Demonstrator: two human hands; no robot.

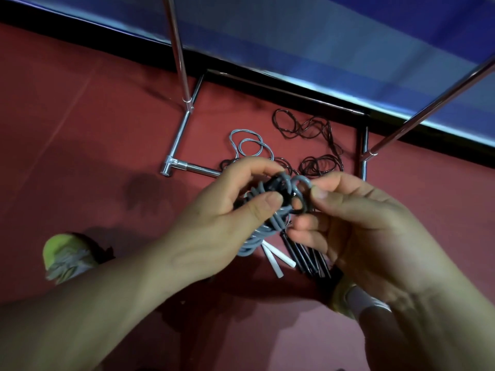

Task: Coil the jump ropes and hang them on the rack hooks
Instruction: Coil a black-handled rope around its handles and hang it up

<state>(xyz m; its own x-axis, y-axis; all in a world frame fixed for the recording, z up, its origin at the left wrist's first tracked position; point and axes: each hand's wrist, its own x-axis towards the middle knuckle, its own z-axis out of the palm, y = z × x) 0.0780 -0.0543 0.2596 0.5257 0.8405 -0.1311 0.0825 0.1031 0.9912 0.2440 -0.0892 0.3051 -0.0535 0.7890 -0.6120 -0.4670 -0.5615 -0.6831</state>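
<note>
A yellow-green sneaker (65, 257) stands on the red floor (80, 116) at far left. The left hand (222, 220) grips the grey coiled jump rope bundle (263, 223), thumb across its top; the bundle hangs downward, white handles (276, 259) below. Just right, the right hand (356, 226) pinches the bundle's top loop (302, 182), black handles (310, 257) under its fingers. Loose grey rope (247, 141) and black rope (308, 129) lie beyond, between the chrome rack's legs (182, 135).
</note>
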